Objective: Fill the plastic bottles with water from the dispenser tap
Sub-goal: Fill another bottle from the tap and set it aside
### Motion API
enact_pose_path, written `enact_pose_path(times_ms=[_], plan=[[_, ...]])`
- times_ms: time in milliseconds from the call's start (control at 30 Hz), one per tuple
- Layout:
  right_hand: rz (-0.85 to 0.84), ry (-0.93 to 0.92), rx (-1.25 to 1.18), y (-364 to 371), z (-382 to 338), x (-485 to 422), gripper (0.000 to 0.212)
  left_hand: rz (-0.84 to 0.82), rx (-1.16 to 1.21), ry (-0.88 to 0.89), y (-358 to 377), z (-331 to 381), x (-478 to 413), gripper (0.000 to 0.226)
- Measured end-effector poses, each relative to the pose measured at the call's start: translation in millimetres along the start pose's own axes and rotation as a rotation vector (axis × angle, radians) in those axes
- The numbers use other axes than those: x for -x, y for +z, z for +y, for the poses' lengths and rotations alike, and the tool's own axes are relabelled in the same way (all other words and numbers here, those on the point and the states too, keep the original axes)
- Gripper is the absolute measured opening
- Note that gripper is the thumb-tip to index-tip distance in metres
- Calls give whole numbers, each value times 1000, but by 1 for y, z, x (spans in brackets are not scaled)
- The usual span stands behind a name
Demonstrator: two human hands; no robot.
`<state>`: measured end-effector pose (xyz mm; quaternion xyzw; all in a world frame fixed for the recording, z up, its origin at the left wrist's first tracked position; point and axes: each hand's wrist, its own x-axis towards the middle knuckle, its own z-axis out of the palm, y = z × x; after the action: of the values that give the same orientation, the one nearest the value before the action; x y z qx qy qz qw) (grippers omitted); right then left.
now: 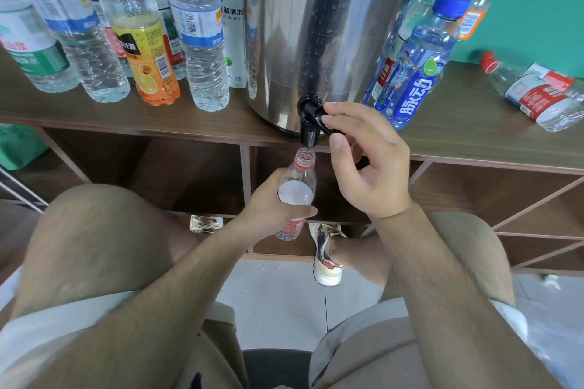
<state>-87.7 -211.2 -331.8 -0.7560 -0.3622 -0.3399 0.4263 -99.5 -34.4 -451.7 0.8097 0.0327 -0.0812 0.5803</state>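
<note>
Centre of frame: the left hand wraps curled fingers round a small uncapped bottle, long axis near upright, mouth up, directly under the black tap. The right hand pinches the tap lever between thumb and fingers at the steel dispenser.

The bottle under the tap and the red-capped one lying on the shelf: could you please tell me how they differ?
The held bottle is uncapped; the lying bottle wears a red cap. The held bottle stands roughly upright beneath the tap, gripped by the left hand; the lying bottle rests on its side on the shelf top, untouched. Both are clear plastic with red labels.
</note>
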Motion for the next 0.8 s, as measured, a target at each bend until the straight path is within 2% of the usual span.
enact_pose_path(times_ms=[800], plan=[[7,-5,-15,1,4,1,25,7,12,3,0,1,1,79]])
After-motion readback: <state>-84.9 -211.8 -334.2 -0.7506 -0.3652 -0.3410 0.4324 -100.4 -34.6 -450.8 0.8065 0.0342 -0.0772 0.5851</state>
